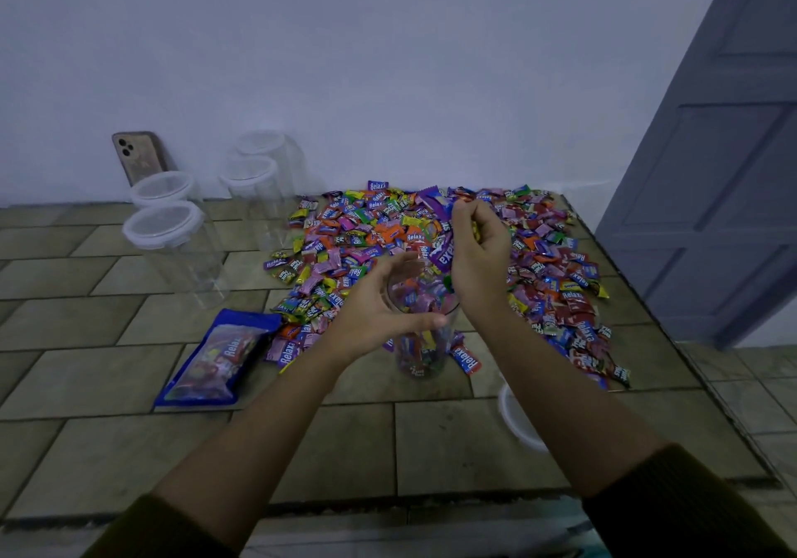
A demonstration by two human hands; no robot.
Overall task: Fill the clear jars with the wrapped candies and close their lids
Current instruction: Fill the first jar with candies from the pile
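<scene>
With left hand (375, 307) gripping the jar (420, 355), right hand (478, 255) holds candies (444, 251) above it.

Open jar (425, 333) stands on the counter (108, 363) at the near edge of the candy pile (539, 264), with candies (420, 355) inside. Left hand (379, 312) grips its rim, and right hand (478, 251) holds more just above the mouth. Candy bag (215, 359) lies left of the jar, lid (517, 419) to its right. Four lidded jars (164, 225) stand far left, with a phone (138, 156) leaning on the wall (388, 61) behind them.
</scene>
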